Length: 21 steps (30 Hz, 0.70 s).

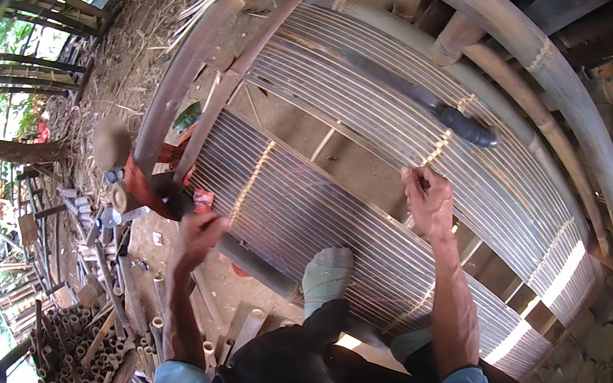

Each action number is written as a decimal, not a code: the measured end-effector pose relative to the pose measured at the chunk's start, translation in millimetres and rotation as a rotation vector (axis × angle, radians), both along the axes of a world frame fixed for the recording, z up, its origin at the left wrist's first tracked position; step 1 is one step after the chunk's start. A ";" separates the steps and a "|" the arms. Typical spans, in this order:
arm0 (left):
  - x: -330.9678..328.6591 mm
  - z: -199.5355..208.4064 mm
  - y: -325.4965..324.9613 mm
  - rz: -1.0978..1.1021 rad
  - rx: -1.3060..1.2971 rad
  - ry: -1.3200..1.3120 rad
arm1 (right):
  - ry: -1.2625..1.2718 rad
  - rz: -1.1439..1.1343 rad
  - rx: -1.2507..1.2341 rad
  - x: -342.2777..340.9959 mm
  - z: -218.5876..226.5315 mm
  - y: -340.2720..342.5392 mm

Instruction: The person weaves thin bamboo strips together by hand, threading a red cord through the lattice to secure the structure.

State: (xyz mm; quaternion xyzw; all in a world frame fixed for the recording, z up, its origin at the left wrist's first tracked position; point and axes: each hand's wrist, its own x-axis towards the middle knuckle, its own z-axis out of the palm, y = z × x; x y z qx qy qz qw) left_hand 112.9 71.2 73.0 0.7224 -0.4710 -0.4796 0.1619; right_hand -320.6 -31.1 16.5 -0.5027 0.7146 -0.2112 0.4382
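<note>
My right hand [429,202] is closed in a pinch over the gap between two panels of dark slats. Whatever it pinches is too thin or hidden to make out. At the left end of the near slat panel [295,213], my left hand [203,230] is closed too, its contents hidden. A small red packet [202,200] lies just beyond it. Pale lashing [255,176] runs across the near slats, and another lashing [436,147] crosses the far slat panel [510,193]. On the far panel lies a long-bladed knife [468,126] with a black handle.
My sock-covered foot [327,277] rests on the near panel. Thick bamboo poles [170,102] frame the slats. At the left is another person in an orange-red sleeve [141,188]. Cut bamboo tubes [78,340] are heaped at the lower left, and stones [594,373] lie at the right.
</note>
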 end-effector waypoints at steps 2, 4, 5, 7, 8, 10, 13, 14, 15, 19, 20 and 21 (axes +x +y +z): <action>40.2 38.1 3.2 0.134 -0.156 0.103 | -0.012 0.077 -0.063 8.1 -5.0 1.7; 62.8 67.8 -1.0 0.280 -0.552 0.173 | -0.018 0.229 -0.129 18.7 -18.4 4.1; 66.1 75.5 -10.3 0.384 -0.763 0.239 | -0.011 0.227 -0.129 23.0 -27.9 5.0; 126.9 91.6 -13.3 0.658 -0.895 0.435 | -0.055 0.292 -0.063 49.3 -42.8 2.5; 163.3 98.8 -12.8 0.744 -0.912 0.466 | -0.103 0.316 0.016 64.2 -40.2 -2.4; 141.5 84.9 -55.0 0.452 -0.707 -0.202 | -0.102 0.298 0.047 79.4 -47.6 -8.4; 28.1 12.9 -141.7 0.054 -0.672 -0.135 | -0.085 0.250 0.083 96.4 -73.4 -13.0; -4.4 -14.5 -163.5 0.008 -0.621 -0.019 | -0.083 0.231 0.081 104.1 -80.7 -15.7; -38.6 -32.8 -172.1 -0.075 -0.482 -0.149 | -0.076 0.224 0.082 109.2 -85.8 -20.5; -115.7 -92.9 -184.8 -0.542 -0.210 -0.566 | 0.063 0.254 0.172 145.9 -83.3 -32.8; -127.4 -107.7 -182.8 -0.546 -0.205 -0.564 | 0.122 0.259 0.145 148.4 -83.1 -33.6; -141.8 -119.2 -182.0 -0.531 -0.184 -0.579 | 0.127 0.251 0.150 145.0 -91.6 -35.2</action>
